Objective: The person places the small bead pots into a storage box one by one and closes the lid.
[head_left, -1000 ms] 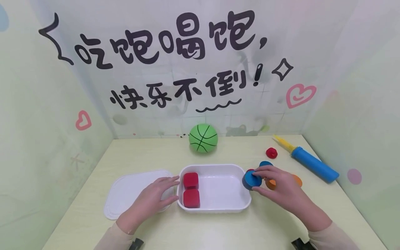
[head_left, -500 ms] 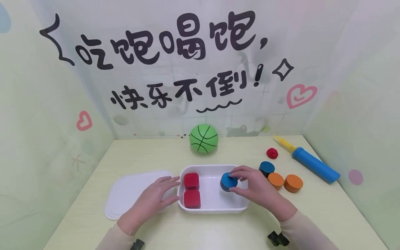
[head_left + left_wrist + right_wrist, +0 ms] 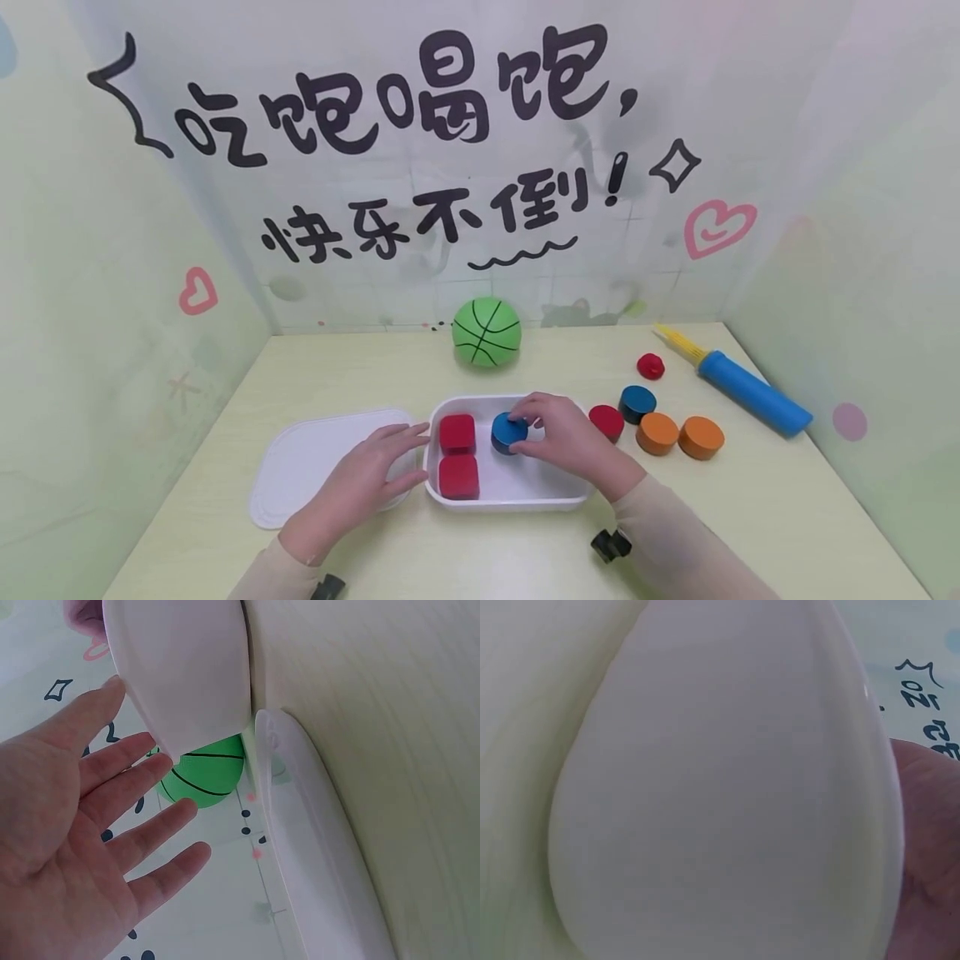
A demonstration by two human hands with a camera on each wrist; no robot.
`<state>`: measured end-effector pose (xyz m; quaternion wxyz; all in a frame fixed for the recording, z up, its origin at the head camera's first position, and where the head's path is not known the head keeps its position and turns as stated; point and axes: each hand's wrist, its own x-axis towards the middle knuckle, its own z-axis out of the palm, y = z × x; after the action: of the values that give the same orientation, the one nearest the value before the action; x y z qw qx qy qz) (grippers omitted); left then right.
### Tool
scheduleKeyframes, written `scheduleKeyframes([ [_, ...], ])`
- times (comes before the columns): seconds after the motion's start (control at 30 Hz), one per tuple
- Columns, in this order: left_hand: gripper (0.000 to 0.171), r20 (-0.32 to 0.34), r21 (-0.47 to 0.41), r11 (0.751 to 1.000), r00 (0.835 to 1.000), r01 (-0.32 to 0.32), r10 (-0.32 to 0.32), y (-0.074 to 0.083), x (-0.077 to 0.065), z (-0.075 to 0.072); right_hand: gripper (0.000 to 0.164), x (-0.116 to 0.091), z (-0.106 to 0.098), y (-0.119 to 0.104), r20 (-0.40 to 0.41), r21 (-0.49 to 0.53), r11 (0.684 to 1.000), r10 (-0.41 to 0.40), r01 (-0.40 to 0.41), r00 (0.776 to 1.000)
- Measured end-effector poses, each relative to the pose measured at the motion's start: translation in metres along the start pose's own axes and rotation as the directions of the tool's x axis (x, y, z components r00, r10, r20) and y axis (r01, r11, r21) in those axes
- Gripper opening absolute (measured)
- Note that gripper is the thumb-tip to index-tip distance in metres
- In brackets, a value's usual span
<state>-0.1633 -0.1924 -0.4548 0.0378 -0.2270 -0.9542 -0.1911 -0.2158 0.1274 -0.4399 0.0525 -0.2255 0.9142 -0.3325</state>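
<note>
Inside the white box (image 3: pixel 517 485) on the table (image 3: pixel 360 367), the right hand (image 3: pixel 558 435) holds a round blue block (image 3: pixel 508 433), thumb and fingers curled round its side, a grip that seems to keep its flat top level. Whether the block rests on the box floor cannot be told. It sits near the box's far wall, right of two red blocks (image 3: pixel 457 433) lined up along the left end, perhaps for neatness.

The left hand (image 3: pixel 367 473) grips nothing: its fingers are spread and nearly straight at the box's left end, the thumb tip seeming to touch the wall, probably to steady it. Below that hand lies a white lid (image 3: pixel 311 458), seemingly set aside so the box stays uncovered.

Beyond the box's right end, within the right hand's reach, stand a round red block (image 3: pixel 606 422), a darker blue block (image 3: pixel 637 405) and two orange blocks (image 3: pixel 701 437). A green ball (image 3: pixel 486 332) rests by the table's far edge; a blue pump (image 3: pixel 753 393) lies towards the far right corner.
</note>
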Motion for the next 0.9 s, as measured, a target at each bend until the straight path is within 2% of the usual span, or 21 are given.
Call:
scheduleKeyframes([
  [0.23, 0.052, 0.017, -0.002, 1.0, 0.999, 0.028, -0.028, -0.001, -0.001, 0.001, 0.04, 0.014, 0.011, -0.008, 0.038, -0.048, 0.999, 0.026, -0.024, 0.999],
  [0.57, 0.052, 0.018, -0.001, 1.0, 1.0, 0.024, -0.024, 0.0, 0.0, 0.001, 0.039, 0.024, 0.021, -0.01, 0.059, -0.079, 0.997, 0.016, -0.011, 0.998],
  [0.73, 0.052, 0.018, 0.004, 1.0, 0.999, 0.027, -0.027, 0.0, 0.0, 0.001, 0.041, 0.023, 0.022, -0.009, 0.061, -0.116, 0.993, 0.01, -0.003, 0.998],
  [0.9, 0.052, 0.02, 0.002, 0.999, 0.999, 0.039, -0.039, 0.001, 0.0, 0.001, 0.046, 0.013, 0.014, -0.009, 0.042, -0.128, 0.992, 0.008, -0.002, 0.999],
])
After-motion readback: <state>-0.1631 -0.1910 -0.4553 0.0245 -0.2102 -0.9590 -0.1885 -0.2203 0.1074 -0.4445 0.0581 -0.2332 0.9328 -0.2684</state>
